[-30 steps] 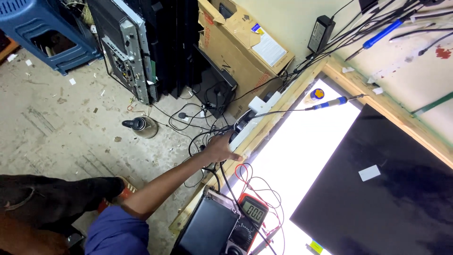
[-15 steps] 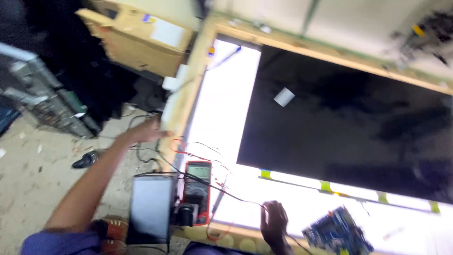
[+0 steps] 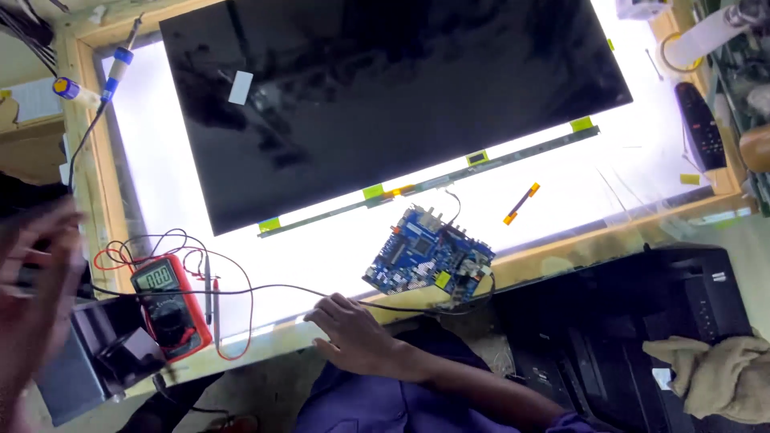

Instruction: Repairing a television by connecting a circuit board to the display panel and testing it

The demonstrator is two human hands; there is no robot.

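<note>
Right hand (image 3: 353, 333) rests spread, circuit board (image 3: 429, 258) just beside; blurred left hand's (image 3: 32, 297) grip unclear.

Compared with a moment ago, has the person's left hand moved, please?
Yes: the left hand has pulled back from the cables beyond the wooden frame toward the red multimeter.

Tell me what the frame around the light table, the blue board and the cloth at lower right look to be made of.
The frame looks like bare, unpainted wood: pale tan with a matte face. The blue board seems a rigid printed circuit board with a glossy blue coating and small metal and plastic parts on it. The cloth looks like soft woven fabric, beige and crumpled into folds.
</note>
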